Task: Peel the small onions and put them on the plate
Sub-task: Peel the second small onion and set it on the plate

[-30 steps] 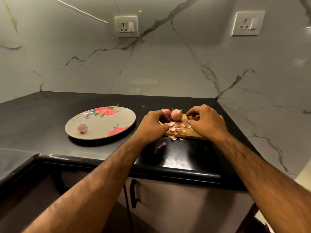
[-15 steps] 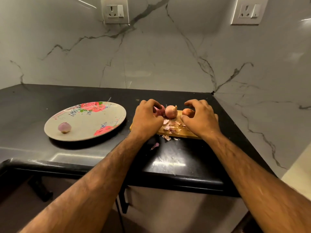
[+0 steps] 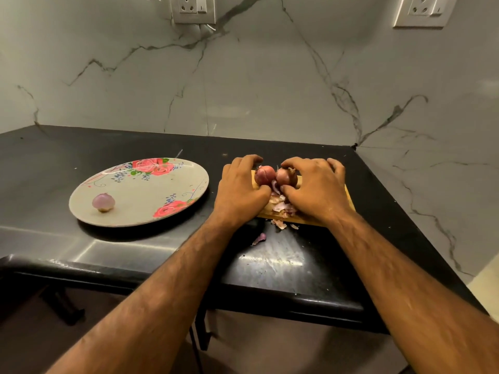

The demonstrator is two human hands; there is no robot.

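Two unpeeled small onions sit side by side on a wooden cutting board [image 3: 348, 198]. My left hand [image 3: 240, 190] curls round the left onion [image 3: 264, 175], thumb under it and fingers behind. My right hand [image 3: 318, 190] pinches the right onion [image 3: 287, 177] between thumb and forefinger. A pile of onion skins [image 3: 280, 205] lies on the board between my hands. One peeled onion [image 3: 103, 202] rests on the left part of the flowered plate [image 3: 151, 193], left of the board.
The black countertop [image 3: 54, 163] ends at a front edge near me and at marble walls behind and to the right. Loose skin pieces [image 3: 259, 238] lie on the counter in front of the board. A socket [image 3: 194, 8] is on the back wall.
My right hand has moved left from the far-right onion and now pinches the middle one beside the left onion. The camera has tilted closer and lower. The plate has not changed.
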